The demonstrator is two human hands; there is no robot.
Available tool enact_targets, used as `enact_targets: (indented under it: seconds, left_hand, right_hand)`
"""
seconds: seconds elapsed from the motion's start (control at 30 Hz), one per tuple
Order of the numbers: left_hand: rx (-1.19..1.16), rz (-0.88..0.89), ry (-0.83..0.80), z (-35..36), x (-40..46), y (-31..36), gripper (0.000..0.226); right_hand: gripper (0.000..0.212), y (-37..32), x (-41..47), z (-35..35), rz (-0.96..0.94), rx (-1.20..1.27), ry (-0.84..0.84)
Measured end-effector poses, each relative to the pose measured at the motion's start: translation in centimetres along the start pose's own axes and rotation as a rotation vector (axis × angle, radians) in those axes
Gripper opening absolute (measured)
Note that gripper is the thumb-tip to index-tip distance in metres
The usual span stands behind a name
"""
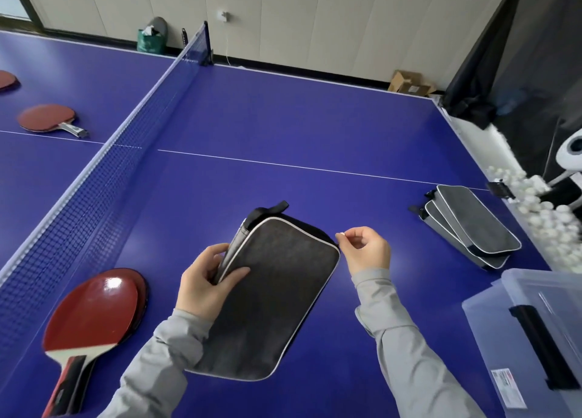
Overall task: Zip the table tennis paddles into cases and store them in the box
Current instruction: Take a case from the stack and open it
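A dark grey paddle case (277,295) with pale piping lies on the blue table in front of me. My left hand (208,279) grips its left edge, thumb on top. My right hand (365,249) pinches something small at the case's upper right corner, apparently the zipper pull. Two red paddles (94,310) lie stacked at the near left by the net. Another red paddle (50,118) lies beyond the net, and the edge of a further red paddle (6,79) shows at the far left. A clear plastic box (532,332) with a black latch stands at the lower right.
A stack of grey cases (472,225) lies at the right, near the table's edge. The net (104,166) crosses the table on the left. White balls (541,210) fill a catch tray beyond the right edge. A cardboard box (409,84) sits on the floor by the wall.
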State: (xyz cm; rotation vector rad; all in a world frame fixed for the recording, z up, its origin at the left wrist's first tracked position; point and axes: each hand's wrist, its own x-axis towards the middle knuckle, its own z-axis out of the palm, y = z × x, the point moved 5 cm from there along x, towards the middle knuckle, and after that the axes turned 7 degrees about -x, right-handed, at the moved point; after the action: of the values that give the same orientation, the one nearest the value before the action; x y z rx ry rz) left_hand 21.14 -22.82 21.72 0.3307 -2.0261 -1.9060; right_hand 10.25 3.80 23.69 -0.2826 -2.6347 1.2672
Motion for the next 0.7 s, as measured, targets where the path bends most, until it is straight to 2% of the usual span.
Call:
enact_targets:
  seconds: [0.13, 0.3, 0.4, 0.7]
  left_hand:
    - [-0.088, -0.056, -0.017, 0.1, 0.3, -0.5, 0.034]
    - [-0.213, -0.216, -0.012, 0.2, 0.4, -1.9, 0.027]
    - [-0.254, -0.296, -0.022, 0.4, 0.6, -2.3, 0.025]
    - [-0.283, -0.466, 0.088, 0.3, 1.2, -2.9, 0.026]
  right_hand:
    - [0.012, 0.7, -0.4, 0.1, 0.014, 0.039, 0.023]
    - [0.02, 1.3, -0.8, -0.3, -0.01, 0.145, 0.035]
    - [0.013, 1.5, -0.6, -0.6, -0.061, 0.115, 0.012]
    - [0.011, 2.1, -0.7, -0.8, -0.142, 0.042, -0.063]
